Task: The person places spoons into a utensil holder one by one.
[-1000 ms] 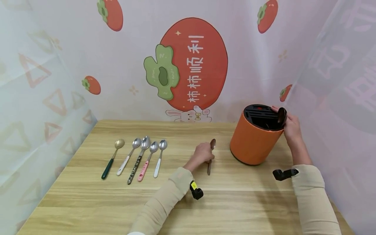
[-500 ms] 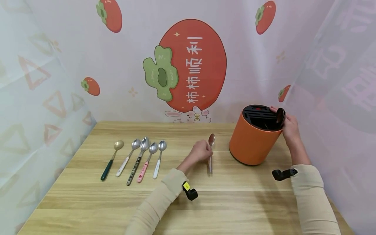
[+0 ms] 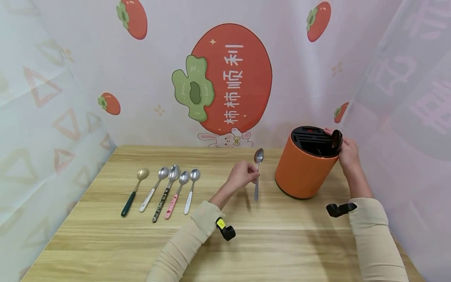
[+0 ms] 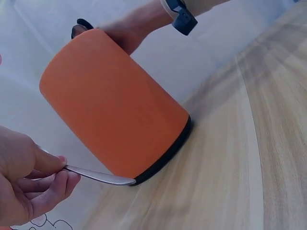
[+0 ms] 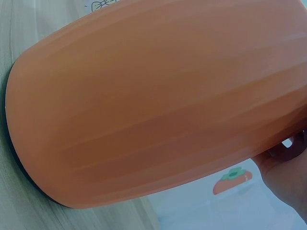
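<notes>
My left hand (image 3: 243, 174) pinches an all-metal spoon (image 3: 258, 156) by its thin handle between thumb and fingers. The spoon's bowl points toward the back wall, and its shadow falls apart from it on the tabletop. In the left wrist view the handle (image 4: 103, 177) overlaps the base of an orange cylindrical utensil holder (image 3: 304, 172). This holder has a black slotted top and leans slightly. Along its right side, at the rim, my right hand (image 3: 349, 156) grips it with fingers reaching round the back. A dark brown spoon bowl (image 3: 336, 139) sticks up from the holder beside those fingers.
Several spoons lie side by side at left: one with a dark green handle (image 3: 128, 203), one pink-handled (image 3: 171, 205), one black-patterned (image 3: 161, 203) and white-handled ones (image 3: 188, 201). Printed cloth walls (image 3: 299, 98) enclose the wooden table (image 3: 264, 250) at back and sides.
My left hand has lifted the metal spoon off the table and moved it slightly toward the back wall. The right hand and the utensil holder stay in place.
</notes>
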`<state>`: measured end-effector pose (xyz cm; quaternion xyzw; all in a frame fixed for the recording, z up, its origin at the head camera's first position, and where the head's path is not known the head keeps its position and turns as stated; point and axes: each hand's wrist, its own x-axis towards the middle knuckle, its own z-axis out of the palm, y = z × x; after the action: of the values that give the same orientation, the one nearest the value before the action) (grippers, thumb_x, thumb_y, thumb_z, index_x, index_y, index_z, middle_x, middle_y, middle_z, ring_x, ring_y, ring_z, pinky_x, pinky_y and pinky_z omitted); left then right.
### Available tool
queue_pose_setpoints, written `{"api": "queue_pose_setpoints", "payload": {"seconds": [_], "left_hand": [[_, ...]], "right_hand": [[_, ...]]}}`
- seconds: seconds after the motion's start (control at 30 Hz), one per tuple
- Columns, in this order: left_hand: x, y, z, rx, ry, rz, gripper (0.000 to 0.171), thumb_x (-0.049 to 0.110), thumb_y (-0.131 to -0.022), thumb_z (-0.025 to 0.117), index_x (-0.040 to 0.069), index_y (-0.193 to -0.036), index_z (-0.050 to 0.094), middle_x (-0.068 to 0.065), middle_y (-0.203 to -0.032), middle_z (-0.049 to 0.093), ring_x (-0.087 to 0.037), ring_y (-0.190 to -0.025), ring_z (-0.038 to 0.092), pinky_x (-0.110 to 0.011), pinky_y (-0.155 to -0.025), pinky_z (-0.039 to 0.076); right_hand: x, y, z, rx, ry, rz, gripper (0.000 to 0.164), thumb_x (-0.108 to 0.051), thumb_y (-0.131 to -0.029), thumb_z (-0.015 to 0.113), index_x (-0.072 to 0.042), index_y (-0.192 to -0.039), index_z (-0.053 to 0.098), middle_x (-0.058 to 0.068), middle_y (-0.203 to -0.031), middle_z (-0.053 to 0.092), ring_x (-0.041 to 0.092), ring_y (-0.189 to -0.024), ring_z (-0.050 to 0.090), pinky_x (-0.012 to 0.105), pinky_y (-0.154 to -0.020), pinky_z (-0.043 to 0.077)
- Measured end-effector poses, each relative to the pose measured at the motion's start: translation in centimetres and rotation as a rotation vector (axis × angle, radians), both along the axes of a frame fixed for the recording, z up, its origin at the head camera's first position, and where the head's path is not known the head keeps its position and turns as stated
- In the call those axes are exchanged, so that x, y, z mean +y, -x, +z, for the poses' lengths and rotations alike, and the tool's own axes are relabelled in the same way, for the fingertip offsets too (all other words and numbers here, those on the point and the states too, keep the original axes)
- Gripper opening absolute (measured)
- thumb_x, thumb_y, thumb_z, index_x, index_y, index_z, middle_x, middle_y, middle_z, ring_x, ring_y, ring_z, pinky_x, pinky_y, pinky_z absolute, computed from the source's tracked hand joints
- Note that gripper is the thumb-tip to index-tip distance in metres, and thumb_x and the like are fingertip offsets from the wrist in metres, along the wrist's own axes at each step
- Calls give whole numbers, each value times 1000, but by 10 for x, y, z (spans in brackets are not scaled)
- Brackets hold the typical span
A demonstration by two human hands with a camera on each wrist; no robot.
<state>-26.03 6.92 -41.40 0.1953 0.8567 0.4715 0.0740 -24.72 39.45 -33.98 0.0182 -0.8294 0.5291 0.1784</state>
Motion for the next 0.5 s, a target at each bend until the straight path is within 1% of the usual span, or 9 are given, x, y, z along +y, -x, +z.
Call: {"api": "queue_pose_setpoints", "payload": {"seconds": [0.17,0.27,0.4,0.5], "left_hand": [[2,0,9,35,-34,-24,12,14,-86,67,2,-84,70,-1,-71,65,-15,-64,67,-20,-57,52],[3,0,15,57,-52,-33,12,14,-86,66,2,-84,70,-1,-71,66,-17,-66,68,-21,-56,52],[6,0,25,92,-43,-39,12,17,-87,66,6,-83,69,1,-71,65,-10,-63,66,-21,-55,50],[11,-1,34,112,-42,-48,11,18,-86,66,8,-82,68,1,-71,65,-5,-60,64,-21,-54,50]], "right_hand": [[0,-1,0,1,-11,-17,53,-41,-100,33,-3,-132,50,-7,-138,49,4,-124,43,3,-89,34],[-2,-2,1,25,0,-13,51,-38,-100,35,-1,-130,51,-8,-135,52,1,-122,44,3,-89,33],[-8,-7,7,70,49,13,44,-26,-101,39,7,-127,51,-9,-128,57,1,-119,47,4,-91,34],[-11,-9,10,54,50,9,45,-28,-101,39,6,-128,50,-11,-128,57,3,-122,46,4,-90,34]]}}
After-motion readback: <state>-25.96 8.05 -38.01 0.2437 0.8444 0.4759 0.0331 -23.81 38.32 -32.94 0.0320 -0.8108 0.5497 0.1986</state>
